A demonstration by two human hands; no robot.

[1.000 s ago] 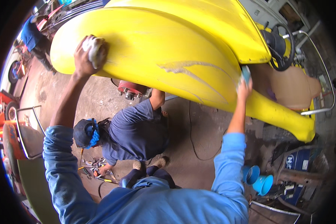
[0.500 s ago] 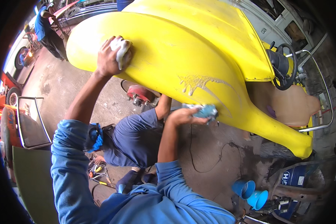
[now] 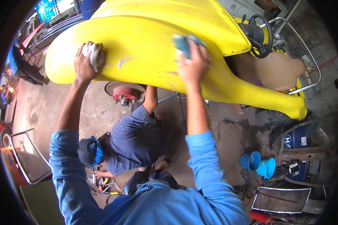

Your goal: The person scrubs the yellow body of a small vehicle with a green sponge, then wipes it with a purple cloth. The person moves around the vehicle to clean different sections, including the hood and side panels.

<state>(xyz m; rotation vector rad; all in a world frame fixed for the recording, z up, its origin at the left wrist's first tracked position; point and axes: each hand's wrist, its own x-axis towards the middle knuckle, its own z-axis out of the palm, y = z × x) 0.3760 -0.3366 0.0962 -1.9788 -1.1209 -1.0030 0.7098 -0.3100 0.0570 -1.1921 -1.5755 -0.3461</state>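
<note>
Both my hands are on a long yellow vehicle fender (image 3: 135, 52) with a smooth curved surface. My left hand (image 3: 84, 66) grips a white, foamy wad (image 3: 92, 54), cloth or sponge I cannot tell, against the fender's left part. Farther right, my right hand (image 3: 194, 66) is closed on a teal sponge-like pad (image 3: 182, 45), blurred by motion, high on the fender beside the crease with the hood. Scuff marks show on the yellow surface between my hands.
Below the fender a co-worker in a dark blue shirt (image 3: 133, 135) crouches by a red wheel hub (image 3: 124, 93) and scattered hand tools (image 3: 107, 183). Blue buckets (image 3: 266, 167) stand at the right. A steering wheel (image 3: 261, 36) sits beyond. Another person (image 3: 20, 62) stands far left.
My right hand has swept up and away across the fender with the teal pad. The foamy streaks there are gone, leaving scuffs. The whole view has shifted; my left hand keeps the foamy wad.
</note>
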